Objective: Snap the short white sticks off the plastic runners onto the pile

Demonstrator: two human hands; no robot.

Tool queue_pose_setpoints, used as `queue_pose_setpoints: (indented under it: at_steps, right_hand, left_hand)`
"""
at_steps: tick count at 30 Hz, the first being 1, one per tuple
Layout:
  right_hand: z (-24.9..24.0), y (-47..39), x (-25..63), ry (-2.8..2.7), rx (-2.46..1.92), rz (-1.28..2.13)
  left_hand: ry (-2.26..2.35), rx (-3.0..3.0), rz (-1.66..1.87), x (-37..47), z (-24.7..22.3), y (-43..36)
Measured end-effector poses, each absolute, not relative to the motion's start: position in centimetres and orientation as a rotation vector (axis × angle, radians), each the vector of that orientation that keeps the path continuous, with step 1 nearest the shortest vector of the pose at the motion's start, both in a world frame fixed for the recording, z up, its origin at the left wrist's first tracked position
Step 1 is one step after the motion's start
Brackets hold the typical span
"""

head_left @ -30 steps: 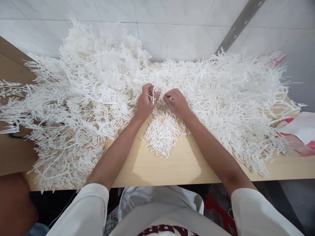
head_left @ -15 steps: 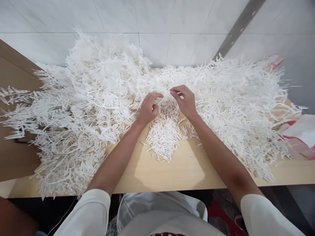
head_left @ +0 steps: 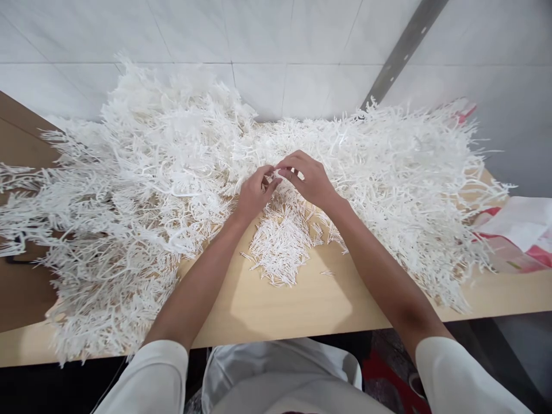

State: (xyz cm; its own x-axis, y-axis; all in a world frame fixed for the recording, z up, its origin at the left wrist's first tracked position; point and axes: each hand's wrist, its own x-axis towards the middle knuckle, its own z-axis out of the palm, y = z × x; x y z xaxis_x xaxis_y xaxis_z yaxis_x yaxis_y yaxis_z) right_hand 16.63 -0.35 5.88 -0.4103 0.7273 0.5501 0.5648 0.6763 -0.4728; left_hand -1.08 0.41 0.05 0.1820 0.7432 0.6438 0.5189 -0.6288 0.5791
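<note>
My left hand (head_left: 255, 194) and my right hand (head_left: 307, 179) meet at the fingertips over the middle of the table. Both are closed in a pinch on a small white plastic sprig (head_left: 278, 173), mostly hidden by the fingers. Just below them lies a small heap of short white plastic sticks (head_left: 280, 247), with a few loose ones at its right. A large tangled mass of white branching plastic sprigs (head_left: 172, 167) spreads to the left, and more sprigs (head_left: 397, 172) are piled to the right of my right hand.
A tiled wall (head_left: 259, 34) with a grey metal strip (head_left: 403, 52) stands behind the wooden table (head_left: 284, 313). Brown cardboard (head_left: 26, 305) borders the left side. A red and white plastic bag (head_left: 517, 230) lies at the right edge.
The gap between my hands has closed. My right hand has moved left until its fingertips meet those of my left hand, whose fingers have drawn together. The view has shifted slightly.
</note>
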Motion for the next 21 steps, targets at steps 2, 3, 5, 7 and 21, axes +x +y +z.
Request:
queue_pose_setpoints:
  at_steps: [2,3,5,7,21]
  right_hand:
    - [5.7,-0.1,16.8,-2.118,-0.991,0.326]
    - [5.6,0.0,16.9,-2.114,-0.988,0.345]
    - [5.3,0.4,17.0,-2.102,-1.003,0.358]
    - [4.9,0.6,17.0,-2.08,-1.041,0.384]
    - [5.0,0.2,17.0,-2.098,-0.996,0.374]
  left_hand:
    - [1.246,2.236,1.473,-1.2,0.0,0.5]
    - [1.247,2.252,1.495,-1.2,0.1,0.5]
    - [1.231,2.287,1.528,-1.2,0.1,0.5]
    - [1.225,2.304,1.52,-1.2,0.1,0.4]
    - [1.281,2.384,1.487,-1.2,0.0,0.4]
